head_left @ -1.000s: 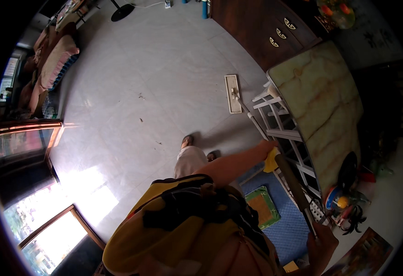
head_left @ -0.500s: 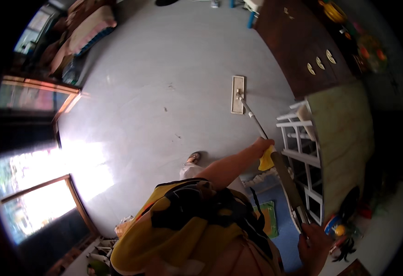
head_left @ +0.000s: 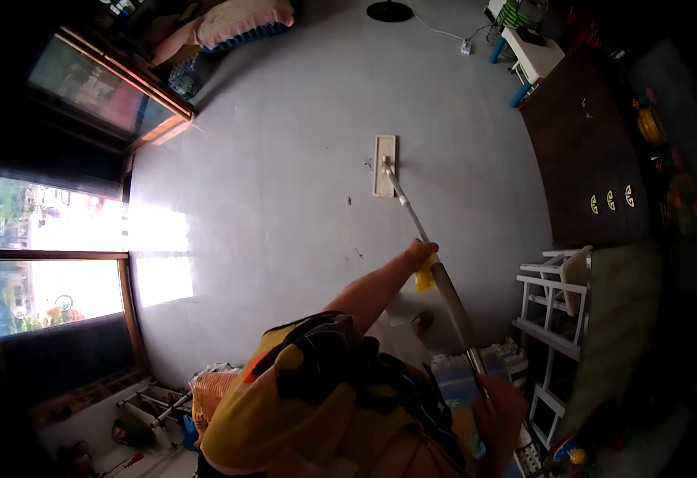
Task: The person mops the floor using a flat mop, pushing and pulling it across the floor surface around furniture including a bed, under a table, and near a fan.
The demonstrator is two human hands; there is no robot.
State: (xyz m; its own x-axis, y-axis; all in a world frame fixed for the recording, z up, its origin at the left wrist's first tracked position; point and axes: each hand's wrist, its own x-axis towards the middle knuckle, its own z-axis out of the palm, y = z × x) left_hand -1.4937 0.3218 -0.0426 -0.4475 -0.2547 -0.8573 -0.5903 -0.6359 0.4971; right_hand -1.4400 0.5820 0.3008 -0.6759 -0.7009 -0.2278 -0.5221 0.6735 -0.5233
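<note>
The person wears a loose yellow top [head_left: 317, 398] with broad dark, nearly black patches across the shoulders and back, and a small orange-red fleck near the left shoulder. The sleeves are short and end above the elbow, so both forearms are bare down to the left hand [head_left: 420, 253] and the right hand [head_left: 498, 414]. No glove, watch or ring can be made out on either hand, and the fabric shows soft folds where it bunches at the chest.

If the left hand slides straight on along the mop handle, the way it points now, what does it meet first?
Probably the flat mop head on the grey floor. The left hand grips the handle, and the stretch between looks free, though depth is unclear.
</note>
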